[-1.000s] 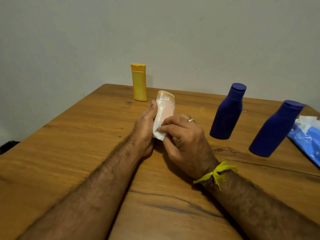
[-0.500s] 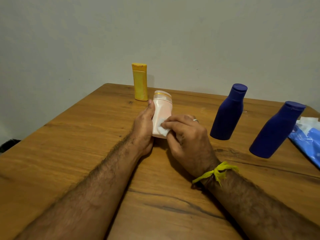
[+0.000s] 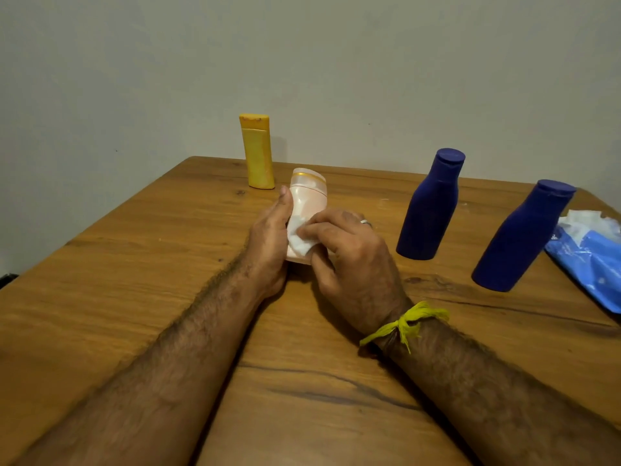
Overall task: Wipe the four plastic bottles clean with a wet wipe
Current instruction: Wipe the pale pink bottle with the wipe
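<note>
The pale pink bottle (image 3: 308, 210) is sitting mid-table, cap end pointing away toward the wall, long axis tilted slightly right. The left hand (image 3: 270, 242) is gripping its left side; the right hand (image 3: 349, 253) is pinching a white wet wipe (image 3: 300, 242) against its lower front. The yellow bottle (image 3: 257, 151) is standing near the wooden table's (image 3: 134, 264) far edge. Two blue bottles (image 3: 428, 205) (image 3: 522, 235) are standing right, apart, beside the wipes pack (image 3: 593, 260) at the right edge. Bare wood is lying open on the left.

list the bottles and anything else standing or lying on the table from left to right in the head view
yellow bottle → pink bottle, held in the left hand and rubbed with the wet wipe by the right hand → nearer-centre blue bottle → right blue bottle → wipes pack
</note>
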